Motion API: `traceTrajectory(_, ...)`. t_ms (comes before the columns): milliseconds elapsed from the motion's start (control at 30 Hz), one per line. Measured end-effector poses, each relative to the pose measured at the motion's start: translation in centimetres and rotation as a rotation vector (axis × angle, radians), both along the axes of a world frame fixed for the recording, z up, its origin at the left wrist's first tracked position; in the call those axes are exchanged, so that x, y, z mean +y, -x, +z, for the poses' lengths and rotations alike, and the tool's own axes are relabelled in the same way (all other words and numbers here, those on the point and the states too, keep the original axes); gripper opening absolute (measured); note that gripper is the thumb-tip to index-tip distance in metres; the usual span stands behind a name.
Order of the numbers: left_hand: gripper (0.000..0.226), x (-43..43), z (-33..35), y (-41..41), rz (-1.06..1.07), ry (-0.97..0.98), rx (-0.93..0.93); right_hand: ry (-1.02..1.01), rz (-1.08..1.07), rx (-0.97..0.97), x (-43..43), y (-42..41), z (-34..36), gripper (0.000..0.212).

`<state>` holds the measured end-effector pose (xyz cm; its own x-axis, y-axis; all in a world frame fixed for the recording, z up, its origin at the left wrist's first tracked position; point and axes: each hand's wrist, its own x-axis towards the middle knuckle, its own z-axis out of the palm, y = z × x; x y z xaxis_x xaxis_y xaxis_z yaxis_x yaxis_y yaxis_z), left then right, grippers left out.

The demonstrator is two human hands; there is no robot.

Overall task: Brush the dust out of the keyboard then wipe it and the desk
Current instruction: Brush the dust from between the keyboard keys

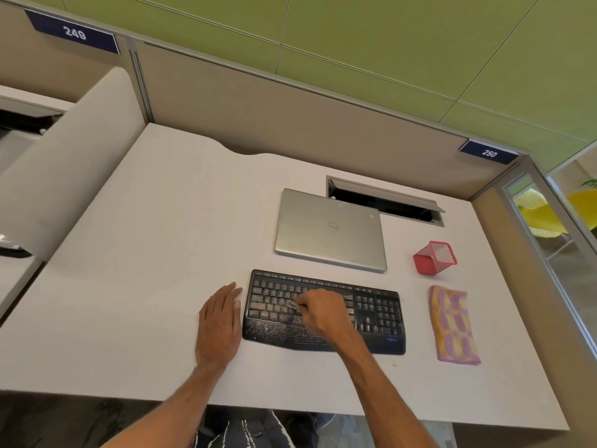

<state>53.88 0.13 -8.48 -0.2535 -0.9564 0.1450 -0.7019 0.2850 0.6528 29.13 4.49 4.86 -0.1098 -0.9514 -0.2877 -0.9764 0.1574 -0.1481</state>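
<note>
right hand (319, 310) pinches a small grey brush (292, 304) on the dusty black keyboard (378, 308) — left hand (219, 321) flat, fingers straight, on the white tabletop (145, 253).

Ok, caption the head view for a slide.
Right hand holds a small brush on the dusty keyboard; left hand rests flat on the desk beside it.

We find the middle keys of the keyboard (378, 308) covered by our right hand (323, 310), the pale tool (293, 304) it pinches mostly hidden and too blurred to name, and both forearms (387, 392) cut off by the bottom edge.
</note>
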Motion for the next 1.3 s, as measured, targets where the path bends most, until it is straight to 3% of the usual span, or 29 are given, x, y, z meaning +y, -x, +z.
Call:
traceTrajectory(167, 0.045, 0.1, 0.1, 0.0, -0.001, -0.002, 0.001, 0.101, -0.16, -0.17, 0.0, -0.8, 1.1, 0.028)
traceTrajectory(300, 0.045, 0.1, 0.1, 0.1, 0.005, -0.007, -0.001, 0.127, -0.285, -0.132, 0.1, -0.1, 1.2, 0.023)
traceTrajectory(500, 0.046, 0.1, 0.1, 0.1, 0.001, -0.017, -0.007, -0.076, -0.272, -0.08, -0.2, -1.2, 0.8, 0.018)
traceTrajectory(700, 0.045, 0.1, 0.2, 0.1, -0.001, -0.009, -0.013, -0.021, -0.301, -0.023, -0.7, -1.3, 1.4, 0.019)
traceTrajectory(900, 0.045, 0.0, 0.1, 0.0, 0.004, -0.021, -0.016, -0.064, -0.339, -0.162, -1.0, -1.1, 1.0, 0.015)
traceTrajectory(1067, 0.044, 0.0, 0.2, 0.1, 0.004, -0.008, -0.011, -0.059, -0.311, 0.002, -0.3, -0.9, 0.9, 0.018)
traceTrajectory(1233, 0.043, 0.0, 0.1, 0.0, 0.002, -0.002, -0.009, -0.098, -0.313, -0.229, -0.7, -1.5, 0.8, 0.017)
traceTrajectory(1300, 0.043, 0.0, 0.1, 0.1, 0.0, -0.001, -0.001, -0.036, -0.355, -0.217, -0.7, -1.2, 1.0, 0.017)
